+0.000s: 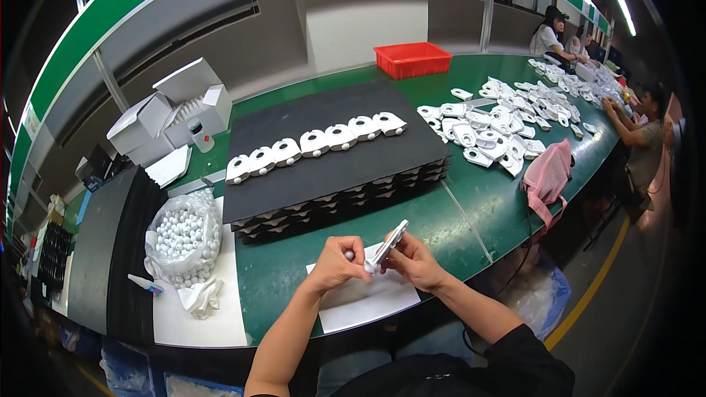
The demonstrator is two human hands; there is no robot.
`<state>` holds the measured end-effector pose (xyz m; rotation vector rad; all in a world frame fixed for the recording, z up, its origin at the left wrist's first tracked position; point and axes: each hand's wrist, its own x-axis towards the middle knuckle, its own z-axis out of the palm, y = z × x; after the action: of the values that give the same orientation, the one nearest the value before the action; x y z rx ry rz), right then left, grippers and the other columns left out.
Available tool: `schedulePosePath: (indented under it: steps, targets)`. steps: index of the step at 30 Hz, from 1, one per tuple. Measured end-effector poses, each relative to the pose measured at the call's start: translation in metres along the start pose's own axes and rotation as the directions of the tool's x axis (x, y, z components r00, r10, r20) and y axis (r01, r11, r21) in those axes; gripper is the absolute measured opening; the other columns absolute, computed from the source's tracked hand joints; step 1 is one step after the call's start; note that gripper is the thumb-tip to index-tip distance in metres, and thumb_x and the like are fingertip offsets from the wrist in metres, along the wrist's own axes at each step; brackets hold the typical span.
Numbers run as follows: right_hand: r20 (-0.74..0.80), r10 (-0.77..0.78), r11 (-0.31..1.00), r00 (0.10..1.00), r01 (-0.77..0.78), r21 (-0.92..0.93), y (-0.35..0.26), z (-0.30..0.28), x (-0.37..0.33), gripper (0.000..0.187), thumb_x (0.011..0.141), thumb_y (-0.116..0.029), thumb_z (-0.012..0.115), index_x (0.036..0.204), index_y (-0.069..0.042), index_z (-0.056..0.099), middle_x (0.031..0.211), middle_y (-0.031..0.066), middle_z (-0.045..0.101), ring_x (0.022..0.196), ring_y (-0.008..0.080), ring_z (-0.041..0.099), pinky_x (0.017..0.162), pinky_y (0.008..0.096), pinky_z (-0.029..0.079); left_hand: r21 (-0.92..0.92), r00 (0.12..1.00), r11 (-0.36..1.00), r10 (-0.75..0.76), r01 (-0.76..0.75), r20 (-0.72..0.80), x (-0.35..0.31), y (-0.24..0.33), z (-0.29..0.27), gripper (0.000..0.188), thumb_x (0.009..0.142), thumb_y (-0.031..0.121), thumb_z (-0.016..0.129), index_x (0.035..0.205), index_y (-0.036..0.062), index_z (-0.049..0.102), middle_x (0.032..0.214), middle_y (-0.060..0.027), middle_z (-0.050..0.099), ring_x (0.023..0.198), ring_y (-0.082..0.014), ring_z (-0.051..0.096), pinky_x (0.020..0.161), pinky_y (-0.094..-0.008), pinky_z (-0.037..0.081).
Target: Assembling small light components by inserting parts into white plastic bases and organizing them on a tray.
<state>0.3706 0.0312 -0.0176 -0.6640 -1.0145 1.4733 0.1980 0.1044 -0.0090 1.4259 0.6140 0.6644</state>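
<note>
My right hand (414,261) grips a flat white plastic part (391,241), held tilted on edge above the white sheet (368,309). My left hand (339,263) is closed, thumb and fingertips at the lower end of that part. A small greyish ball (349,255) shows among its curled fingers. Where the left fingertips meet the part there is a white rounded piece (370,267); whether it is fixed to the part I cannot tell. Beyond my hands, a row of several similar white parts (312,142) lies on a stack of black sheets (331,184), some with a white ball at the edge.
To the left stands a clear bag of white balls (184,239), near a small glue bottle (145,284) and a crumpled white cloth (200,298). Many loose white parts (485,129) cover the right side. A red bin (413,60) and pink bag (548,176) are there; co-workers (640,129) sit farther off.
</note>
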Motion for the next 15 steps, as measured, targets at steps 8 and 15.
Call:
schedulePosePath:
  steps: [8,15]
  targets:
    - [0.069,-0.148,0.961,0.987,0.160,-0.227,-0.027,0.009,0.011,0.012,0.086,-0.007,0.051,0.097,-0.004,0.046,0.088,0.0047,0.054,0.073,0.0101,0.050,0.064,0.0240,0.043,0.028,0.918,0.960,0.276,-0.280,-0.284,0.000,-0.003,0.009,0.032,0.044,-0.003,0.075,0.059,0.0063,0.048,0.056,0.0077,0.040,0.051,-0.0008,0.032,0.046,-0.0154,0.026]
    - [0.164,-0.246,0.875,0.955,0.291,-0.386,-0.078,0.000,0.067,0.017,0.082,0.002,0.052,0.097,-0.002,0.047,0.086,0.0039,0.055,0.076,0.0072,0.052,0.068,0.0214,0.042,-0.310,0.957,0.939,0.059,-0.150,-0.283,0.001,0.006,0.002,0.026,0.058,-0.004,0.058,0.080,0.0060,0.052,0.055,0.0067,0.038,0.045,-0.0012,0.032,0.040,-0.0165,0.025]
